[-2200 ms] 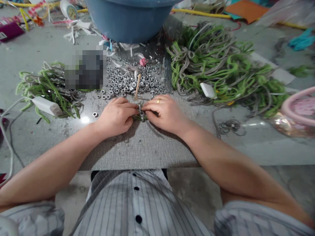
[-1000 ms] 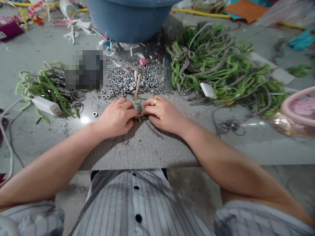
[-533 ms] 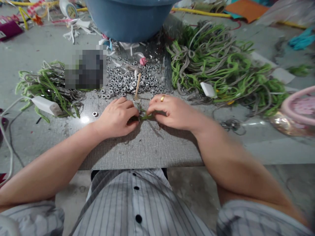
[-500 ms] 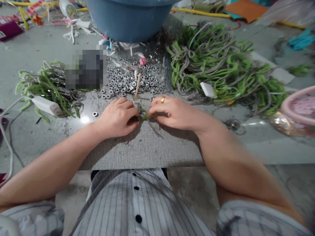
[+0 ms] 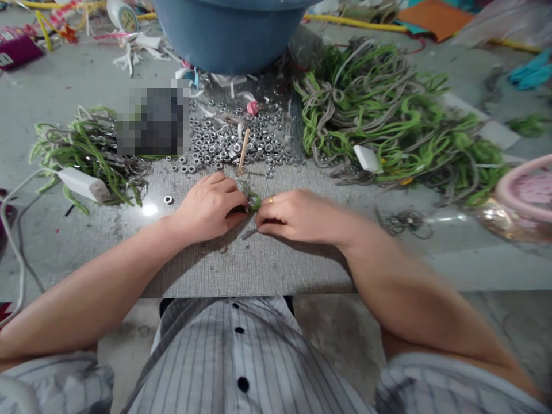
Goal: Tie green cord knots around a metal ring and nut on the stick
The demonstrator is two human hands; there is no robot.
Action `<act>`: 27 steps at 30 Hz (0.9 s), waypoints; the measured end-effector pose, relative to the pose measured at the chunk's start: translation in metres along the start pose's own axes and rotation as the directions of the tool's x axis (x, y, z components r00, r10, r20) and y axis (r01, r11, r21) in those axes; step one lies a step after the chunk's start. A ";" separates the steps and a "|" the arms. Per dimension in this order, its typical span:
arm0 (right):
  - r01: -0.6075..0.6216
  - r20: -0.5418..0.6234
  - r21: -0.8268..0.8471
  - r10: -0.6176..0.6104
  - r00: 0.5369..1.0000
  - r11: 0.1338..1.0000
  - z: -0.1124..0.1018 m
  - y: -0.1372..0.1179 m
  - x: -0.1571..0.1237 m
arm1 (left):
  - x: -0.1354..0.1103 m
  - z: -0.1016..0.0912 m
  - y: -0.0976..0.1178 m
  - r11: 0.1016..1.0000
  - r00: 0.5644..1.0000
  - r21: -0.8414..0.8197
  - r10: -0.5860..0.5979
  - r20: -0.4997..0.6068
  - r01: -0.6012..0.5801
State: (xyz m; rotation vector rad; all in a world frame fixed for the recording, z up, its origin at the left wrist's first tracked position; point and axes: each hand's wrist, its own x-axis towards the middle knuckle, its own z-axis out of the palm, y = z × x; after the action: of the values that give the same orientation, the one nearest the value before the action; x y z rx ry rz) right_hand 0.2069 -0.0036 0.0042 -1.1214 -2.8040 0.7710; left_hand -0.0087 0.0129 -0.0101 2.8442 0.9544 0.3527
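My left hand rests on the grey board with its fingers curled round a small bunch of green and grey cord. My right hand, with a gold ring on one finger, is closed in a pinch on the grey end of that cord right beside the left hand. Just beyond both hands lies a spread of small metal nuts with a thin wooden stick standing among them.
A large heap of green and grey cords lies at the right, a smaller heap at the left with a white charger. A blue basin stands behind the nuts. A pink-rimmed object sits at the far right.
My right hand has slid nearer and slightly left, pulling the cord end toward me. The left hand has stayed in place on the cord.
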 end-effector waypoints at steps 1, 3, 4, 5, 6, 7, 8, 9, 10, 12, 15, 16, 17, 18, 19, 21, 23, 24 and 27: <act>0.015 -0.020 0.016 -0.014 1.000 1.000 0.001 0.000 0.000 | 0.000 0.000 0.000 1.000 1.000 -0.003 -0.001 -0.001 0.001; 0.054 -0.097 0.083 -0.046 0.994 0.995 0.003 -0.001 0.001 | 0.000 0.001 0.000 1.000 1.000 -0.002 -0.005 -0.002 0.005; 0.074 -0.156 0.126 -0.054 0.986 0.989 0.005 -0.001 0.002 | 0.000 0.001 0.000 1.000 1.000 0.002 -0.007 -0.005 0.007; 0.087 -0.224 0.169 -0.048 0.973 0.982 0.006 -0.002 0.003 | 0.000 0.002 0.000 1.000 1.000 0.007 -0.011 -0.010 0.011; 0.089 -0.293 0.208 -0.025 0.956 0.974 0.007 -0.002 0.004 | 0.000 0.002 0.000 1.000 1.000 0.011 -0.014 -0.016 0.014; 0.078 -0.352 0.240 0.012 0.936 0.968 0.009 -0.002 0.006 | 0.000 0.003 0.000 1.000 1.000 0.015 -0.019 -0.021 0.019; 0.055 -0.395 0.267 0.057 0.917 0.962 0.010 -0.002 0.007 | 0.000 0.003 0.000 1.000 0.999 0.018 -0.023 -0.026 0.024; 0.026 -0.422 0.287 0.102 0.901 0.958 0.011 -0.002 0.008 | 0.000 0.004 0.001 0.999 0.999 0.019 -0.028 -0.029 0.029; -0.006 -0.437 0.301 0.144 0.888 0.954 0.013 -0.001 0.010 | 0.000 0.004 0.001 0.999 0.999 0.018 -0.033 -0.029 0.033; -0.063 -0.444 0.305 0.201 0.873 0.950 0.015 0.000 0.012 | 0.000 0.004 0.000 0.999 0.999 0.004 -0.038 -0.030 0.038; -0.123 -0.437 0.262 0.232 0.869 0.957 0.018 0.002 0.015 | 0.000 0.005 -0.001 0.999 0.999 -0.033 -0.034 -0.032 0.033; -0.142 -0.431 0.238 0.236 0.871 0.961 0.019 0.002 0.015 | 0.000 0.005 -0.001 0.999 0.999 -0.044 -0.032 -0.030 0.031; -0.161 -0.425 0.210 0.239 0.873 0.964 0.020 0.001 0.016 | 0.000 0.005 -0.002 0.998 0.999 -0.052 -0.035 -0.026 0.034; -0.177 -0.417 0.180 0.238 0.877 0.968 0.020 0.001 0.016 | 0.000 0.005 -0.002 0.998 0.999 -0.060 -0.039 -0.019 0.038; -0.187 -0.406 0.152 0.234 0.883 0.971 0.020 0.001 0.016 | 0.000 0.004 -0.002 0.997 0.999 -0.066 -0.043 -0.012 0.042; -0.185 -0.376 0.109 0.213 0.902 0.977 0.019 0.001 0.016 | 0.001 0.004 -0.002 0.996 0.999 -0.075 -0.050 0.001 0.050; -0.160 -0.339 0.093 0.182 0.923 0.983 0.017 0.002 0.014 | 0.001 0.003 -0.003 0.995 0.999 -0.088 -0.053 0.007 0.053; -0.146 -0.323 0.090 0.167 0.931 0.985 0.016 0.003 0.013 | 0.001 0.002 -0.003 0.994 0.999 -0.097 -0.053 0.005 0.053; -0.112 -0.292 0.088 0.133 0.947 0.990 0.013 0.005 0.011 | 0.002 0.001 -0.004 0.990 0.999 -0.128 -0.052 -0.005 0.051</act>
State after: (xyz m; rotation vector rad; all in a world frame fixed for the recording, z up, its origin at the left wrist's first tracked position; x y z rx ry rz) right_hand 0.1990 0.0005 -0.0113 -1.2890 -2.4615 0.6400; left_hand -0.0095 0.0172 -0.0114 2.7002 0.9683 0.4051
